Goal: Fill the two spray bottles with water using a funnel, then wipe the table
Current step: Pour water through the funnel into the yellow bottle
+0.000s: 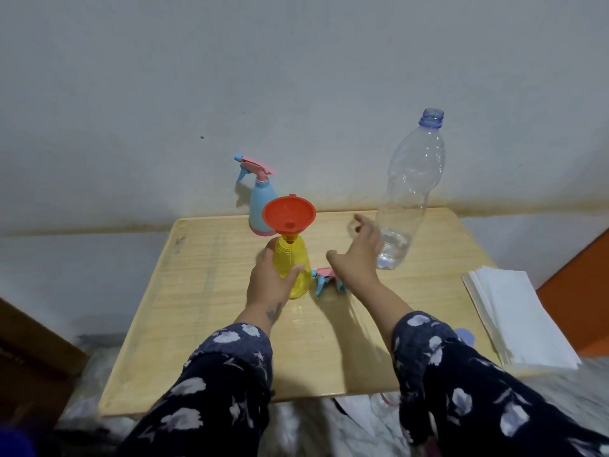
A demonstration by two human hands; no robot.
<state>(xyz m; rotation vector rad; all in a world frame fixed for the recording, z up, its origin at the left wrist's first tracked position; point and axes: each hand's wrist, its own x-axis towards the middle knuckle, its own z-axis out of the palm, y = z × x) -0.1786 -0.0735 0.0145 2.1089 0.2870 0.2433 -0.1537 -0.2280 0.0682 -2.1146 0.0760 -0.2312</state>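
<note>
A yellow spray bottle [296, 262] stands mid-table with its head off and a red funnel [289, 215] seated in its neck. My left hand [272, 280] is wrapped around the bottle's body. Its pink and blue spray head [324, 280] lies on the table just right of it. My right hand [361, 250] hovers with fingers spread, next to a tall clear plastic water bottle [410, 189] that stands uncapped with only a little water at the bottom. A blue spray bottle [260, 206] with its pink head on stands at the table's far edge.
The wooden table [204, 291] stands against a grey wall. A stack of white paper towels [517, 315] lies at its right edge. A small lilac cap [466, 336] shows near my right sleeve. An orange surface [580, 298] sits at the right.
</note>
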